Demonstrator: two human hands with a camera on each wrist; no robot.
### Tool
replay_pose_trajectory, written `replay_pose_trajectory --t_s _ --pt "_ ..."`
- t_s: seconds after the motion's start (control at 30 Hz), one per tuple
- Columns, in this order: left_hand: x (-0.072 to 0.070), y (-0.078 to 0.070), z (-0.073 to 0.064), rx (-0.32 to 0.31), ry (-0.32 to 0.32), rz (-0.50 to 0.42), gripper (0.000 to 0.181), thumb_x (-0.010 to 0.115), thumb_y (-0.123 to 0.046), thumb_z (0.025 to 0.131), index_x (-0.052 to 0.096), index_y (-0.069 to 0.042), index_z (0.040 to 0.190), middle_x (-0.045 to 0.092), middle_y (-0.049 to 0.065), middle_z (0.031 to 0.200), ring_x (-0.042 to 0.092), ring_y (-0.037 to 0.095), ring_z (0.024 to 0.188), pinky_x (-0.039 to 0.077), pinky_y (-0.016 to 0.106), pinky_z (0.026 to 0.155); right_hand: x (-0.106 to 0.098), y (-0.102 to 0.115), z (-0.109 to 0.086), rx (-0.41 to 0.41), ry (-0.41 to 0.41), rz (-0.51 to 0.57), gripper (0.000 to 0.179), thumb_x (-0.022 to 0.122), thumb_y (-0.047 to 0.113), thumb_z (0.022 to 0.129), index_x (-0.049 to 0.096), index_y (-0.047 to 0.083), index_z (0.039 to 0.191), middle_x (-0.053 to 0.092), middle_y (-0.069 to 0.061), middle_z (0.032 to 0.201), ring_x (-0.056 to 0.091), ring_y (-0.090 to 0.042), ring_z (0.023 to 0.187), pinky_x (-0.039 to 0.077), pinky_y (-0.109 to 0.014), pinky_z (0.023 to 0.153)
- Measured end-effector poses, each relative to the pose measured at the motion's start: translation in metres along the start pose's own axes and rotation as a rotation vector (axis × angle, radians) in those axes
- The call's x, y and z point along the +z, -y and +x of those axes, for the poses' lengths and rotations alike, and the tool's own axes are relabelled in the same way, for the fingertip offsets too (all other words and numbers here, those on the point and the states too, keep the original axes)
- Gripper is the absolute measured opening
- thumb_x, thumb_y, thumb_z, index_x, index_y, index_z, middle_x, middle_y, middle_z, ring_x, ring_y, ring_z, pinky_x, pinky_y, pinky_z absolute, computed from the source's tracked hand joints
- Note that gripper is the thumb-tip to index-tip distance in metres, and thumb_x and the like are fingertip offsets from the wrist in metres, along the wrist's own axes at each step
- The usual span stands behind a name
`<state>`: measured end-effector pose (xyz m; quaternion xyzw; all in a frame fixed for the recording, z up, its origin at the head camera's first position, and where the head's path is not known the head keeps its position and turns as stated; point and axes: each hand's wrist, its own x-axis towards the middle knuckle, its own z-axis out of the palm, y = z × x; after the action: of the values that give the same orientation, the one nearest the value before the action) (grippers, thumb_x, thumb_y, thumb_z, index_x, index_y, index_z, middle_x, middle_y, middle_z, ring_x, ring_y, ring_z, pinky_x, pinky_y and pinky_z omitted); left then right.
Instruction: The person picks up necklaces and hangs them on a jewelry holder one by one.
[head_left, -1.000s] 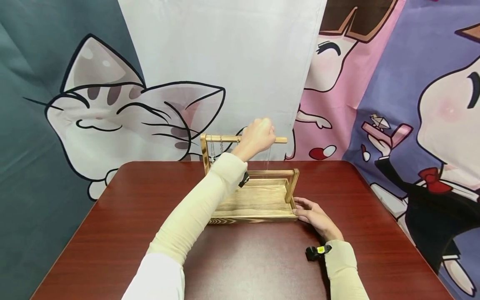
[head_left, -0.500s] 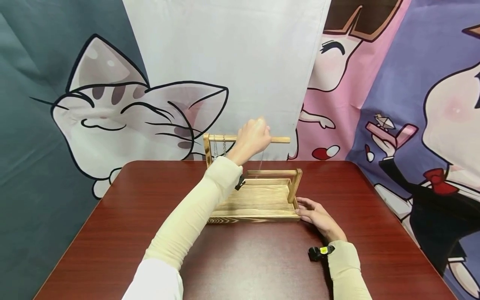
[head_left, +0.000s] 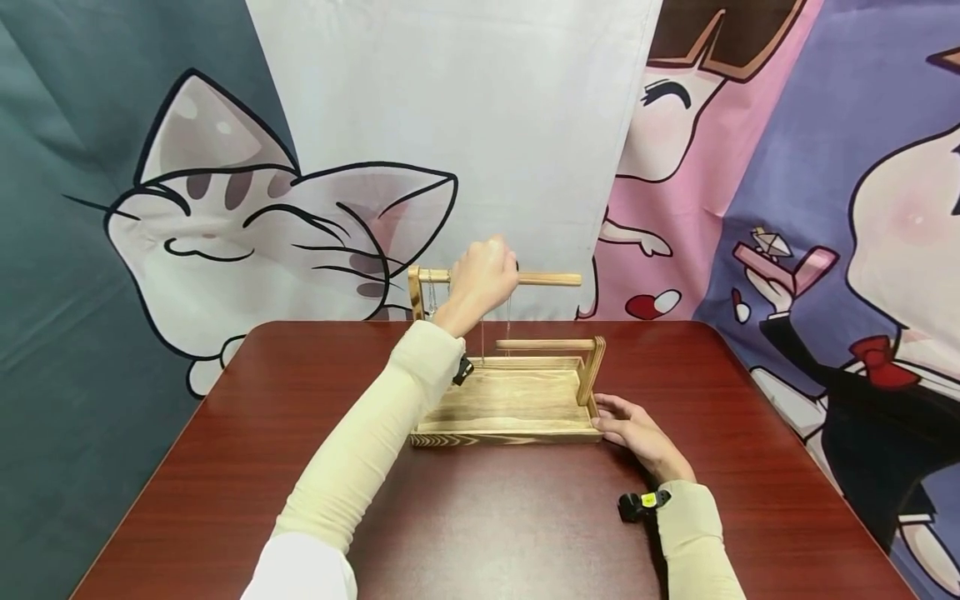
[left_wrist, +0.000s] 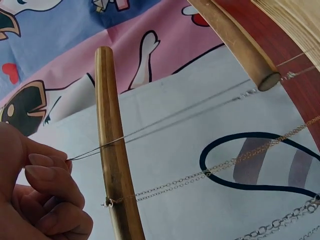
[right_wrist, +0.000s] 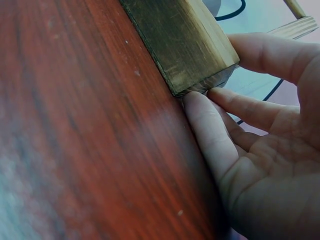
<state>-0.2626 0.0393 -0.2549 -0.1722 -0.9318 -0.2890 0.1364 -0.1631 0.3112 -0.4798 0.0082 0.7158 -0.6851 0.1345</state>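
Observation:
A wooden jewellery stand (head_left: 517,439) has a tray base, a tall upper bar (head_left: 551,279) and a shorter lower bar (head_left: 547,344). My left hand (head_left: 483,275) is at the upper bar. Between thumb and finger it pinches a thin silver necklace (left_wrist: 185,110), whose two strands run across the bar. A gold chain (left_wrist: 170,186) hangs on the same bar close by, and a thicker silver chain (left_wrist: 280,220) shows at the corner of the left wrist view. My right hand (head_left: 637,437) holds the tray's right front corner (right_wrist: 205,60) between thumb and fingers.
The stand rests on a dark red wooden table (head_left: 300,400). Behind it hangs a cloth backdrop (head_left: 525,125) with cartoon figures. Dark wrist cameras are strapped at both cuffs.
My left hand has moved left along the upper bar with the necklace, whose strands hang farther left. My right hand stays on the tray corner. The head view has shifted slightly.

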Motion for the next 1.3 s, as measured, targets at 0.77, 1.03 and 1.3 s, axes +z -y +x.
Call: replay_pose_trajectory --t_s 0.77,1.03,1.3 --pt "-0.001 0.015 -0.004 0.007 -0.061 0.027 0.025 0.04 -0.019 0.087 0.041 -0.012 0.063 0.038 0.003 0.057 0.04 0.021 0.052 0.034 0.033 0.044 0.008 0.016 -0.005 -0.014 -0.076 -0.181 0.058 0.059 0.002 0.083 0.037 0.0 0.137 0.042 -0.025 0.135 0.049 -0.028 0.114 0.047 -0.027 0.082" --pt "0.001 0.016 -0.004 0.058 -0.036 0.062 0.026 0.04 -0.018 0.087 0.042 -0.012 0.062 0.042 0.004 0.057 0.044 0.021 0.051 0.036 0.033 0.044 0.009 0.014 -0.005 -0.027 -0.071 -0.184 0.059 0.059 0.004 0.084 0.037 0.002 0.138 0.041 -0.025 0.136 0.046 -0.03 0.118 0.048 -0.031 0.083" --pt "0.006 0.013 -0.003 0.086 -0.028 0.113 0.026 0.038 -0.018 0.089 0.041 -0.012 0.065 0.041 0.004 0.058 0.043 0.02 0.051 0.035 0.032 0.044 0.009 0.012 -0.003 -0.04 -0.081 -0.201 0.061 0.059 0.002 0.083 0.036 0.005 0.14 0.043 -0.023 0.134 0.05 -0.029 0.114 0.05 -0.032 0.078"
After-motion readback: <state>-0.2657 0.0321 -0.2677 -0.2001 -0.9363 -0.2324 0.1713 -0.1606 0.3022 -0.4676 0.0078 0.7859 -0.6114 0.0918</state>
